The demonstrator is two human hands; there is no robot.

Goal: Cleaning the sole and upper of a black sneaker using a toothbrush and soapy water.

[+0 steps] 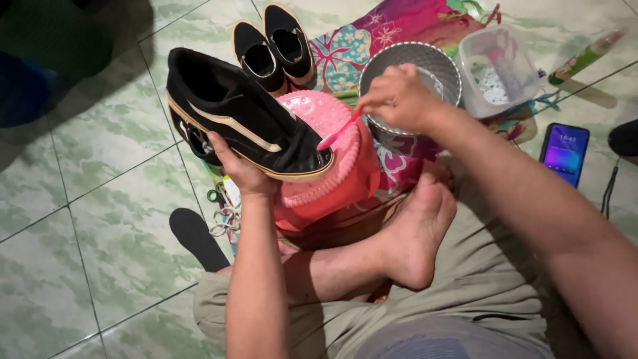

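While the person sits cross-legged on the tiled floor (100, 219), the left hand (240, 169) closes its grip under a black shoe (246, 123), propping it on a pink bucket (332, 173) so the toe faces up; the right hand (399, 100) pinches a pink brush (337, 135) against that toe; beyond sit a metal bowl (438, 70) and spare shoes (272, 43).

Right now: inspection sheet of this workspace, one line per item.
Surface: green marbled floor tiles, patterned cloth on them.
Job's things: black shoe over upturned pink bucket; pink toothbrush at its toe.
Clutter: shoe pair, grey basket, clear tub, insole, phone.
Grips: left hand holds shoe; right hand holds toothbrush.
Cables: dark cord by phone.
Surroundings: nothing seen.
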